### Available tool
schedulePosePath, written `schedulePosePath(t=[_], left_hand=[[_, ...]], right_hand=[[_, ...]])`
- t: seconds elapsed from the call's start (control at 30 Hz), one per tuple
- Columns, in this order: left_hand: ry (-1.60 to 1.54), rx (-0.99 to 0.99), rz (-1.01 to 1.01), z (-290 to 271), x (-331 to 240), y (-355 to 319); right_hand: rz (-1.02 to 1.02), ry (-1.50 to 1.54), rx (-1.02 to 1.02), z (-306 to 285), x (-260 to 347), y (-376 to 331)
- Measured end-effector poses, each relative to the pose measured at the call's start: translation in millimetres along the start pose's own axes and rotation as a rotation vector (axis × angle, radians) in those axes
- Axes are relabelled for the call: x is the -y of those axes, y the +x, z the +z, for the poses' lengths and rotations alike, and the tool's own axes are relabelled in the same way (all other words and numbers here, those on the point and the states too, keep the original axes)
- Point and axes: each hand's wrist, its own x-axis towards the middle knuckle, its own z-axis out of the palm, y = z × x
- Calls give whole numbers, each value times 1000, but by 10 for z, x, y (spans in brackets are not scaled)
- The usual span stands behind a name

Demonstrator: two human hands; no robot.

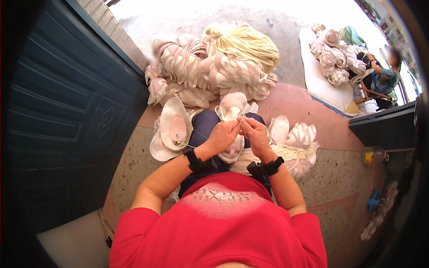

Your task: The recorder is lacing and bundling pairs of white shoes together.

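Observation:
On my lap, across dark blue trousers, lies a pale pink and white shoe upper (233, 102) with a white shoelace (218, 110) looping at its side. Over it, the fingertips of both hands meet in a pinch. My left hand (222, 137) is closed on the lace, its palm side hidden. Pressed close beside it, my right hand (256, 135) also pinches the lace, though the fingers cover most of the strand. Another pale upper part (232, 149) shows below, between my wrists.
Shoe uppers (167, 127) lie left of my lap. Right of it are more uppers (300, 138) and a bundle of cream laces (290, 154). Ahead sits a large heap of uppers (192, 67) topped with yellowish laces (243, 42). A dark door (71, 116) stands left; another person (385, 80) sits far right.

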Motion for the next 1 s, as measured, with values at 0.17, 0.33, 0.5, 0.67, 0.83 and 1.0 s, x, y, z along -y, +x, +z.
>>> schedulePosePath(t=[0.17,0.33,0.5,0.67,0.83,1.0], left_hand=[[147,53,51,-303,416,269],[555,141,51,-250,901,520],[666,457,-173,-136,813,795],[754,497,-13,-71,798,796],[536,498,-16,-202,817,805],[-38,590,-367,-331,789,860]], right_hand=[[-99,-84,-36,-170,65,-45],[-81,-61,45,-180,365,-122],[-172,-179,137,-177,727,-217],[-272,-186,128,-236,1002,-247],[-586,-184,8,-320,1492,-301],[-939,13,141,-917,2767,-823]])
